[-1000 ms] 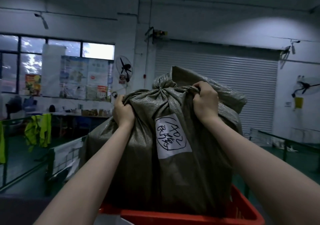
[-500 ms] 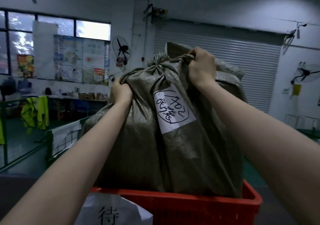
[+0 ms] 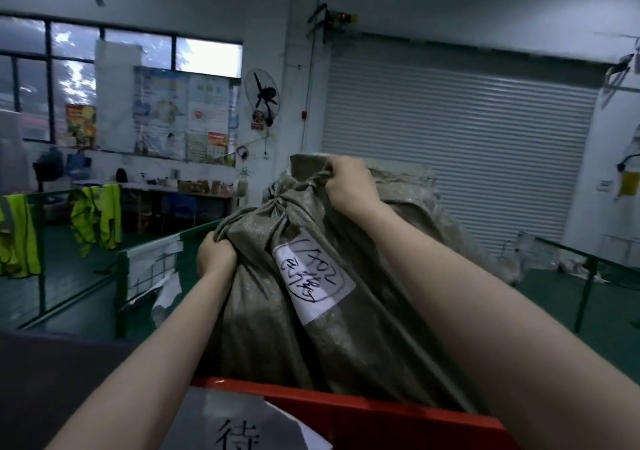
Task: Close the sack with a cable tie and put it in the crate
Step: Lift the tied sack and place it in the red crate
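Note:
A large grey-green woven sack with a white handwritten label stands with its lower part inside a red crate. Its neck is bunched and tied at the top; whether a cable tie holds it I cannot tell. My left hand clutches a fold of fabric at the sack's upper left. My right hand grips the gathered neck at the top. The sack's bottom is hidden behind the crate's near wall.
A white paper sign hangs on the crate's front. A green wire fence runs on the left, with yellow vests draped further back. Another fence rail stands on the right before a closed roller shutter.
The sack has sunk lower into the red crate, with both hands still holding its top. The camera has tilted down, showing more of the crate's front and its sign.

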